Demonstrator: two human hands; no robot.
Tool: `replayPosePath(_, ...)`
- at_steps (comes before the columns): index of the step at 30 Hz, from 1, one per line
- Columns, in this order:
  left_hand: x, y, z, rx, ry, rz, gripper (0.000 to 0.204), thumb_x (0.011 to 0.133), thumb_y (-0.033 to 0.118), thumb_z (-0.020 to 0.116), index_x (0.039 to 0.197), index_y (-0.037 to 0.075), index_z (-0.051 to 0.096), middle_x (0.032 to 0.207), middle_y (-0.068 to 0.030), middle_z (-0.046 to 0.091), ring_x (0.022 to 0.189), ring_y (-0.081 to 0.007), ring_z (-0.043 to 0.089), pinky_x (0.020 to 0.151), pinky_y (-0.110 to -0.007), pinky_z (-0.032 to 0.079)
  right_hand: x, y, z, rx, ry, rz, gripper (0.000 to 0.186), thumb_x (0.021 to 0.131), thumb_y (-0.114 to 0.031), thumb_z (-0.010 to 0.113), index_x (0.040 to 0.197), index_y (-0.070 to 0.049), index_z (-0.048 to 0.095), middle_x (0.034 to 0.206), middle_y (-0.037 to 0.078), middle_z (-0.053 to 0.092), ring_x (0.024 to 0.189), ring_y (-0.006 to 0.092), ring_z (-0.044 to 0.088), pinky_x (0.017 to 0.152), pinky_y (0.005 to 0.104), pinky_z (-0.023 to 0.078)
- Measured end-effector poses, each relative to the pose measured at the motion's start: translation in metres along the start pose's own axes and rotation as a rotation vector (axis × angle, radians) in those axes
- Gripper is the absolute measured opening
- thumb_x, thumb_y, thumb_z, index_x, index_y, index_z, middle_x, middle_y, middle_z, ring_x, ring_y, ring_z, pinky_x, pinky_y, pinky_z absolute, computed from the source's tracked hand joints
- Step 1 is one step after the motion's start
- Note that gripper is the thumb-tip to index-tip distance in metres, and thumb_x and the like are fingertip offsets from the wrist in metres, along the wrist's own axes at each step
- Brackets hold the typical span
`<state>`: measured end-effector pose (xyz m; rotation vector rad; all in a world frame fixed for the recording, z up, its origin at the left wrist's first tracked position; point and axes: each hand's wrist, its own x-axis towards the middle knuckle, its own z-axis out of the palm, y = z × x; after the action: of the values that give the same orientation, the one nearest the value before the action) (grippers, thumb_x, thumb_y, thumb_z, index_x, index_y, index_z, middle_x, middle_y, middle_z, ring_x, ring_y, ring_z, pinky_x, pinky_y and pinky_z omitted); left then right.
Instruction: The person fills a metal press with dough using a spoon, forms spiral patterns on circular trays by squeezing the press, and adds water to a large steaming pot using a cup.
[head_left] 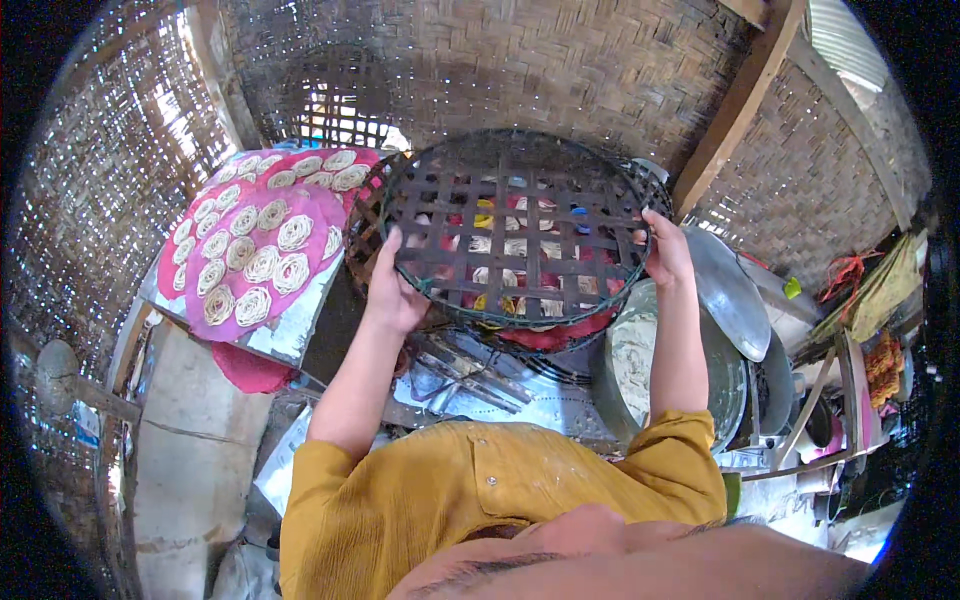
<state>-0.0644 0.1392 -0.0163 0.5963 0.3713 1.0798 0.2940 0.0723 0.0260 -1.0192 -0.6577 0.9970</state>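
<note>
A round, dark, open-weave basket tray [520, 255] is held out in front of me by both hands. My left hand [393, 290] grips its left rim, thumb on top and fingers underneath. Opposite it, my right hand [664, 247] closes on the right rim. Through the gaps in the weave I see pale coils and red, yellow and blue patches below; the tray partly hides them. Left of the tray, pale coiled noodle nests [261, 265] lie in rows on a pink cloth [238, 219] over a table.
To the right stands a large tub [612, 375] with a pale mass inside, a metal basin [722, 290] leaning beside it. Split firewood [470, 372] lies below the tray. Woven bamboo walls [480, 60] surround the spot, with a slanting wooden post [740, 105] at right.
</note>
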Motion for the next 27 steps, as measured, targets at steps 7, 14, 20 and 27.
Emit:
replayPosePath(7, 0.004, 0.061, 0.018, -0.109, -0.066, 0.268, 0.035, 0.084, 0.02, 0.04, 0.114, 0.002, 0.044, 0.105, -0.0161, 0.055, 0.095, -0.0266, 0.056, 0.069, -0.039, 0.052, -0.001, 0.027, -0.013, -1.188, -0.084, -0.41, 0.069, 0.069, -0.035, 0.068, 0.121, 0.002, 0.04, 0.107, 0.016, 0.055, 0.092, 0.022, 0.055, 0.08, 0.0307, 0.044)
replayPosePath(14, -0.005, 0.086, 0.003, -0.23, -0.274, 0.382, 0.037, 0.085, 0.018, 0.04, 0.115, -0.004, 0.041, 0.112, -0.0195, 0.05, 0.103, -0.0303, 0.051, 0.074, -0.04, 0.052, 0.002, 0.076, -0.067, -1.686, -0.333, -0.519, 0.076, 0.06, -0.038, 0.07, 0.124, -0.007, 0.041, 0.105, 0.017, 0.055, 0.099, 0.0289, 0.052, 0.09, 0.0321, 0.037)
replayPosePath(20, -0.007, 0.087, -0.011, -0.132, -0.11, 0.401, 0.038, 0.084, 0.017, 0.042, 0.117, -0.003, 0.039, 0.115, -0.0197, 0.048, 0.105, -0.0304, 0.05, 0.073, -0.041, 0.053, 0.013, 0.063, -0.073, -1.17, -0.112, -0.087, 0.068, 0.066, -0.035, 0.066, 0.122, -0.003, 0.042, 0.08, 0.007, 0.063, 0.075, 0.0144, 0.059, 0.072, 0.0244, 0.045)
replayPosePath(27, -0.014, 0.089, -0.02, -0.249, -0.221, 0.349, 0.039, 0.084, 0.017, 0.041, 0.118, -0.003, 0.038, 0.118, -0.021, 0.044, 0.108, -0.0325, 0.047, 0.072, -0.041, 0.054, -0.002, 0.056, -0.056, -1.428, -0.228, -0.143, 0.081, 0.059, -0.019, 0.072, 0.128, -0.003, 0.033, 0.099, 0.011, 0.058, 0.087, 0.0154, 0.056, 0.076, 0.026, 0.044)
